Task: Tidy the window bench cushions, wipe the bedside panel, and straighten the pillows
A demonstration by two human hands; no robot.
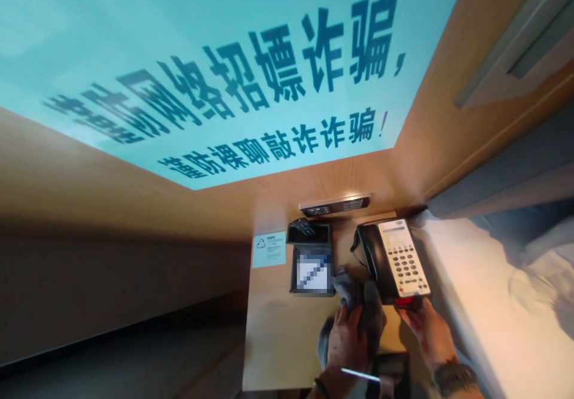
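My left hand [347, 342] presses a crumpled grey cloth [364, 308] onto the wooden bedside table [273, 321], right beside the telephone. My right hand [426, 324] grips the near end of the black and white telephone [394, 258], fingers at its lower edge by a red strip. The handset lies in its cradle on the phone's left side. A watch is on my right wrist.
A black tray [311, 258] with a remote and a card stands left of the phone. A pale blue card [269, 249] leans at the table's back left. A switch panel [335, 205] sits on the wooden wall. White bedding [493, 303] lies to the right. A large teal sign hangs above.
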